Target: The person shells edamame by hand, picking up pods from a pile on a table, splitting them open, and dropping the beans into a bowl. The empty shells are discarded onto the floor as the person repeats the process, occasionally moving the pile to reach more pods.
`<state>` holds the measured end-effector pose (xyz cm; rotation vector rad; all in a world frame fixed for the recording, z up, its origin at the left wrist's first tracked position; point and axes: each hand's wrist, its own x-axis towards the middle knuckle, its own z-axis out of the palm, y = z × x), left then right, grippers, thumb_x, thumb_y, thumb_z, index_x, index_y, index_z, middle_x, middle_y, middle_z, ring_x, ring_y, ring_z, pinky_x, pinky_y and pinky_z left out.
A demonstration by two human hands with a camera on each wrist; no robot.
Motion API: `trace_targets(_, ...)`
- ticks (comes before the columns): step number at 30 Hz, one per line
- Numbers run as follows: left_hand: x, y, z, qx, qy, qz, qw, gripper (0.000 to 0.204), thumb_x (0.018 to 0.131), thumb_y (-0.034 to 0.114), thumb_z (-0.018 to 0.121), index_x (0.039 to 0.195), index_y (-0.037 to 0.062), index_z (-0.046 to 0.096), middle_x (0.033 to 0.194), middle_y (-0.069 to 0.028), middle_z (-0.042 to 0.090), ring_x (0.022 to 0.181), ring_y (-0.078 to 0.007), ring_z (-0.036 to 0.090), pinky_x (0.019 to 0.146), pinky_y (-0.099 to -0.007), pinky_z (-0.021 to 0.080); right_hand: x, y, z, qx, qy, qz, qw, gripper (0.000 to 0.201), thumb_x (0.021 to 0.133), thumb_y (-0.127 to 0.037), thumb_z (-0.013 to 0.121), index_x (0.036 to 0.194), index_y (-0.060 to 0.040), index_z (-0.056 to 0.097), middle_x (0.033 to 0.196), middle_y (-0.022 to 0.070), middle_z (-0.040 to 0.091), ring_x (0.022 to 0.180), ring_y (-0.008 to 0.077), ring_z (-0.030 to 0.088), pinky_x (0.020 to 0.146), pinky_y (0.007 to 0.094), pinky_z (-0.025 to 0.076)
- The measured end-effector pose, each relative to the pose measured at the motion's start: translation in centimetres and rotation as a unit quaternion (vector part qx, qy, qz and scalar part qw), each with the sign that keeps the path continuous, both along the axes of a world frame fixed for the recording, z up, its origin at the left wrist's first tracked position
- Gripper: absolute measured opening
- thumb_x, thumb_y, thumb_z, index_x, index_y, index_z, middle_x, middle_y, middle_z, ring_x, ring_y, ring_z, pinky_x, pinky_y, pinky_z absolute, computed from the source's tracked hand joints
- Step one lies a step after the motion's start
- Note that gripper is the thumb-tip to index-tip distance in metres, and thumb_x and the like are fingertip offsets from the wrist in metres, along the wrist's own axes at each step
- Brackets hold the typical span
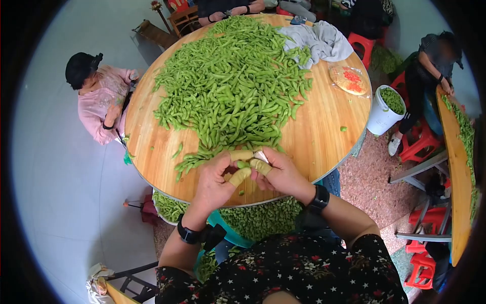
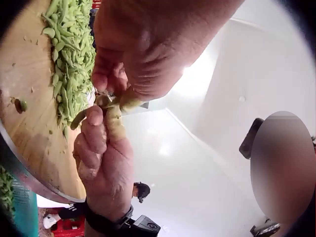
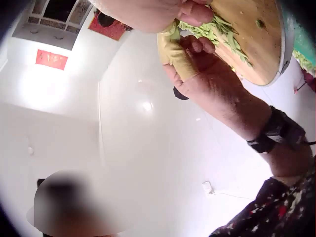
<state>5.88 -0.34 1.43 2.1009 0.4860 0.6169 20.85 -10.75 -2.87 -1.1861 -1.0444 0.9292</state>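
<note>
Both hands meet over the near edge of the pile on the round table. My left hand [image 1: 213,175] pinches a green soybean pod [image 1: 243,164] between thumb and forefinger, both wrapped in yellow covers. Close against it, my right hand [image 1: 286,175] holds the same pod with curled fingers; its thumb wears a yellow cover as well. A small silvery piece [image 1: 259,155] shows at the right forefinger. In the left wrist view, one end of the pod [image 2: 78,120] sticks out beside the right hand's fingers. A large heap of soybean pods [image 1: 228,91] lies just beyond the hands.
The wooden table [image 1: 324,126] carries a grey cloth [image 1: 326,43] and a bagged round item [image 1: 349,81]. Below its near edge sits a container of green beans [image 1: 263,220]. A white bucket [image 1: 379,114] stands right. Other people sit around, one in pink [image 1: 101,96] at left.
</note>
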Motion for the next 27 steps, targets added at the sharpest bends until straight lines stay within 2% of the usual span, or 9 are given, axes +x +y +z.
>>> trace_targets(2,0.2,-0.3,0.2,-0.127,-0.078,-0.057,0.987,0.025,0.082,0.007,0.068,0.106,0.0049,0.067,0.092,-0.0099,0.060,0.080,-0.0195,0.059,0.068,-0.0258,0.046,0.6,-0.3,0.2,-0.092,0.155,0.086,0.980,0.016,0.099,-0.020,0.048,0.106,-0.0068,0.053,0.070,0.0005,0.057,0.046,0.0076,0.049,0.038,0.0218,0.036)
trace_targets(3,0.1,0.0,-0.3,-0.125,-0.082,-0.058,0.987,0.025,0.082,0.007,0.068,0.106,0.0049,0.067,0.092,-0.0099,0.060,0.080,-0.0195,0.059,0.068,-0.0258,0.046,0.7,-0.4,0.5,-0.090,0.150,0.086,0.981,0.016,0.099,-0.020,0.048,0.106,-0.0068,0.053,0.070,0.0005,0.057,0.046,0.0076,0.049,0.038,0.0218,0.036)
trace_targets(5,0.2,1.1,-1.7,0.047,-0.081,-0.091,0.991,0.027,0.082,0.010,0.069,0.108,0.0046,0.065,0.099,-0.0114,0.061,0.089,-0.0252,0.060,0.076,-0.0300,0.047,0.9,-0.7,1.5,-0.123,0.252,0.123,0.952,0.017,0.100,-0.023,0.047,0.108,-0.0090,0.053,0.074,0.0006,0.058,0.047,0.0066,0.048,0.037,0.0203,0.033)
trace_targets(10,0.8,0.4,-0.6,0.029,-0.134,-0.019,0.990,0.022,0.086,0.009,0.061,0.106,0.0013,0.061,0.099,-0.0136,0.063,0.091,-0.0275,0.061,0.080,-0.0345,0.048,0.1,-1.2,2.7,-0.082,0.173,0.081,0.978,0.022,0.102,-0.021,0.040,0.118,-0.0056,0.044,0.084,0.0036,0.055,0.052,0.0093,0.050,0.041,0.0217,0.038)
trace_targets(12,0.4,0.0,0.3,0.006,-0.030,0.046,0.998,0.021,0.087,0.006,0.058,0.108,-0.0002,0.058,0.102,-0.0153,0.063,0.092,-0.0292,0.062,0.080,-0.0355,0.049,0.2,-1.7,3.9,-0.097,0.073,0.069,0.990,0.022,0.102,-0.018,0.040,0.119,-0.0045,0.042,0.084,0.0043,0.055,0.053,0.0095,0.052,0.042,0.0223,0.040)
trace_targets(17,0.4,-1.1,1.5,0.128,-0.073,-0.051,0.988,0.048,0.088,0.001,0.046,0.136,0.0024,0.047,0.106,-0.0227,0.061,0.096,-0.0350,0.062,0.086,-0.0358,0.048,-0.1,-2.4,4.7,-0.028,0.066,0.072,0.995,0.022,0.101,-0.012,0.039,0.121,-0.0036,0.041,0.081,0.0046,0.055,0.053,0.0097,0.053,0.043,0.0224,0.041)
trace_targets(20,-0.1,-2.0,2.2,0.095,-0.047,-0.024,0.994,0.043,0.088,0.000,0.046,0.131,-0.0008,0.052,0.119,-0.0177,0.063,0.106,-0.0278,0.063,0.093,-0.0339,0.046,-0.3,-3.0,5.3,-0.032,0.104,0.086,0.990,0.021,0.101,-0.009,0.038,0.121,-0.0034,0.041,0.080,0.0045,0.055,0.051,0.0091,0.051,0.043,0.0218,0.039)
trace_targets(24,-0.5,-2.1,1.9,0.054,-0.019,-0.020,0.998,0.043,0.089,0.001,0.047,0.132,-0.0007,0.051,0.118,-0.0167,0.064,0.103,-0.0249,0.064,0.091,-0.0313,0.046,-0.6,-3.3,5.3,-0.040,0.111,0.076,0.990,0.020,0.100,-0.007,0.037,0.120,-0.0038,0.041,0.078,0.0041,0.054,0.049,0.0078,0.048,0.042,0.0214,0.035)
trace_targets(27,-0.1,-2.1,1.7,0.092,-0.066,-0.052,0.992,0.046,0.086,0.002,0.049,0.132,0.0013,0.052,0.089,-0.0185,0.063,0.074,-0.0304,0.061,0.070,-0.0342,0.047,-0.4,-3.5,5.1,-0.038,0.151,0.090,0.984,0.020,0.100,-0.006,0.037,0.120,-0.0057,0.041,0.077,0.0033,0.052,0.048,0.0077,0.044,0.041,0.0219,0.034)
